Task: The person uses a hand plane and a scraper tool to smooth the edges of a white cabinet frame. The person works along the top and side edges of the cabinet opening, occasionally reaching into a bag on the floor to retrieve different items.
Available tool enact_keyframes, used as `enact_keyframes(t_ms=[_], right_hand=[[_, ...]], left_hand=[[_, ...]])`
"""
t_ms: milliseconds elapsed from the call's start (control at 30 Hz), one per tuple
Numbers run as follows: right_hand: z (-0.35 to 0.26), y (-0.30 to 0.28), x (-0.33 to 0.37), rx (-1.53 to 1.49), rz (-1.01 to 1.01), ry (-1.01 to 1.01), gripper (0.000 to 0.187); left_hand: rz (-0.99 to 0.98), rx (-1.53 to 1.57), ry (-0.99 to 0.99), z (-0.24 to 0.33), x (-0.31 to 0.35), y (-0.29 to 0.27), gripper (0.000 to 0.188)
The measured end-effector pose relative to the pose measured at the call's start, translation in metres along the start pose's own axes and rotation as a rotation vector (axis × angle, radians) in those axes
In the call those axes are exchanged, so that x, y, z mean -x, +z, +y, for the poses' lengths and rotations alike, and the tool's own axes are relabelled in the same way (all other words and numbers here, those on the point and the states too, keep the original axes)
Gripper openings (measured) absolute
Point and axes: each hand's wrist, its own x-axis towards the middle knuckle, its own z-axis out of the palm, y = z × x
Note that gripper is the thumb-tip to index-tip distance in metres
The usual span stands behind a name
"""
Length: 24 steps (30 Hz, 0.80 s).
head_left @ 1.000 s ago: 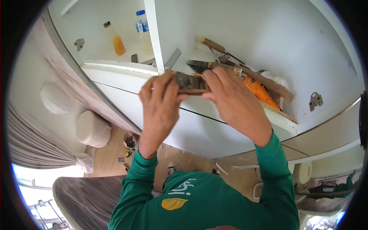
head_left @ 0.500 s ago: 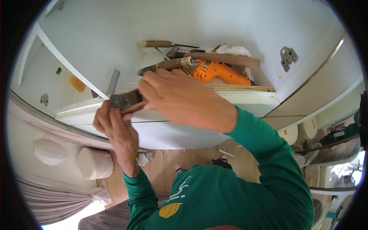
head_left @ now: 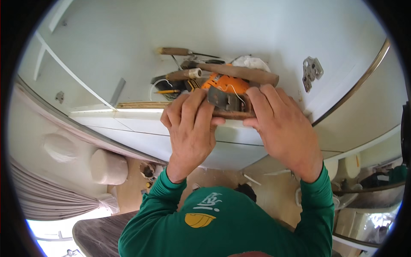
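A wooden hand plane (head_left: 234,103) with a dark metal blade lies along the front edge of the cabinet, and both hands grip it. My left hand (head_left: 190,128) is closed round its left end, thumb on the near side. At the right end, my right hand (head_left: 287,128) wraps over the wood with its fingers on top. A thin pale curl, apparently a shaving, rises by the blade. The bare plywood edge (head_left: 143,105) shows to the left of the plane. Just behind the plane lies an orange power tool (head_left: 227,82), partly hidden by the plane and my fingers.
Inside the white cabinet lie a wooden-handled hammer (head_left: 246,73), a wooden-handled chisel (head_left: 184,75), another wooden-handled tool (head_left: 175,51), a yellow pencil (head_left: 168,91) and white crumpled material (head_left: 252,63). A metal hinge (head_left: 312,73) sticks out from the right wall. A slanting divider (head_left: 75,70) stands left.
Both hands have moved right along the cabinet edge with the plane, from its left part to in front of the orange tool. The pencil and a pale curl now show.
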Motion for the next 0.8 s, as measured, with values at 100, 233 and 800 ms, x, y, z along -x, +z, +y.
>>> enact_keyframes(t_ms=[100, 233, 800], right_hand=[[-0.004, 0.003, 0.005, 0.009, 0.027, 0.007, 0.053], [-0.018, 0.001, -0.006, 0.034, -0.033, -0.029, 0.057], [-0.137, 0.113, -0.150, -0.131, 0.004, -0.352, 0.039]], left_hand=[[-0.005, 0.062, 0.035, -0.001, 0.005, -0.007, 0.039], [-0.013, 0.116, 0.021, -0.013, 0.013, -0.020, 0.047], [0.103, -0.242, -0.199, -0.186, 0.074, -0.089, 0.034]])
